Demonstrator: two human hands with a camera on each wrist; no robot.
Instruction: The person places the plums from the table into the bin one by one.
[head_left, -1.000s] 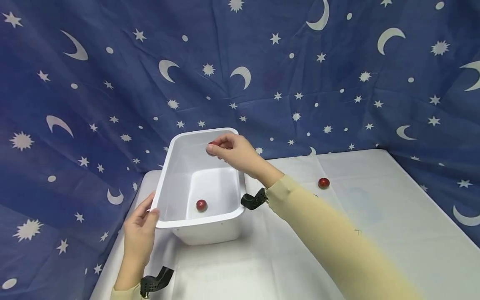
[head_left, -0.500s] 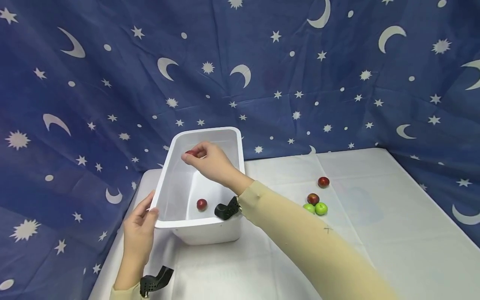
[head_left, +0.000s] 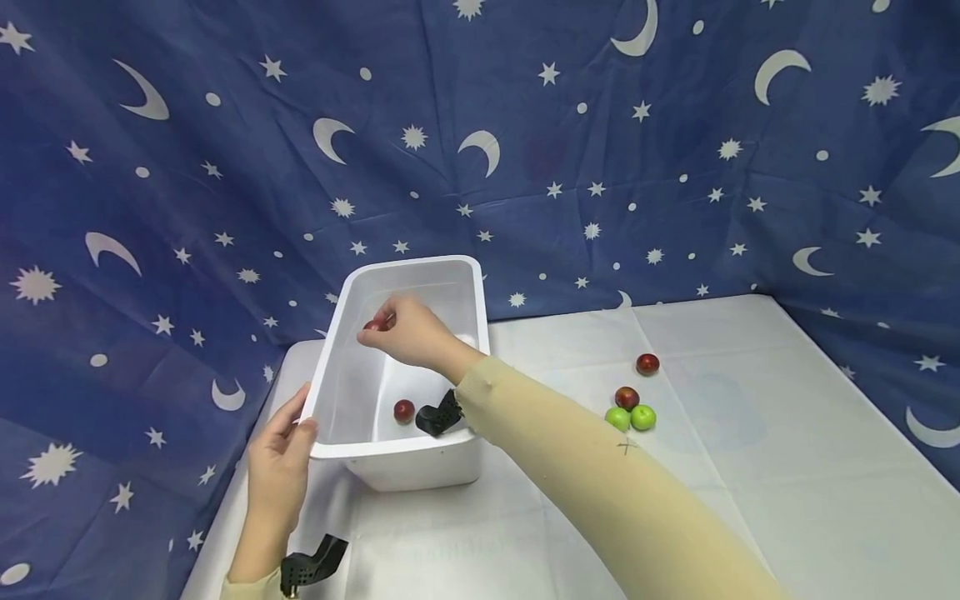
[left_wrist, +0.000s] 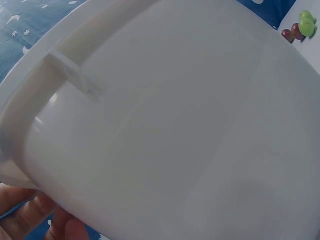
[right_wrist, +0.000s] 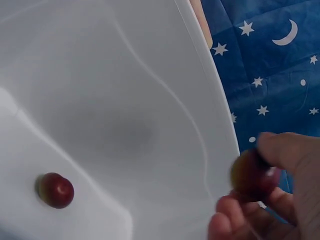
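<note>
My left hand (head_left: pixel 279 467) grips the near left corner of a white plastic tub (head_left: pixel 397 448), thumb on the rim and fingers along the outside. Inside the tub's opening, my right hand (head_left: pixel 416 335) pinches a dark red plum (head_left: pixel 373 325) between thumb and fingers. In the right wrist view, the held plum (right_wrist: pixel 254 176) shows a greenish side and overlaps the tub's edge. Another red plum (head_left: pixel 403 411) lies on the tub floor near its front. The left wrist view shows mostly the tub's outer wall (left_wrist: pixel 165 125), with fingertips (left_wrist: pixel 35 212) at its lower left.
On the white-covered table (head_left: pixel 750 467), to the tub's right, lie a red plum (head_left: pixel 647 364), a second one (head_left: pixel 627 398) and two green fruits (head_left: pixel 642 417) close together. A blue star-and-moon cloth (head_left: pixel 555 150) hangs behind and at the sides.
My right hand has moved left and down into the tub with the plum, uncovering fruits on the table that the sleeve hid. My left hand stays on the rim.
</note>
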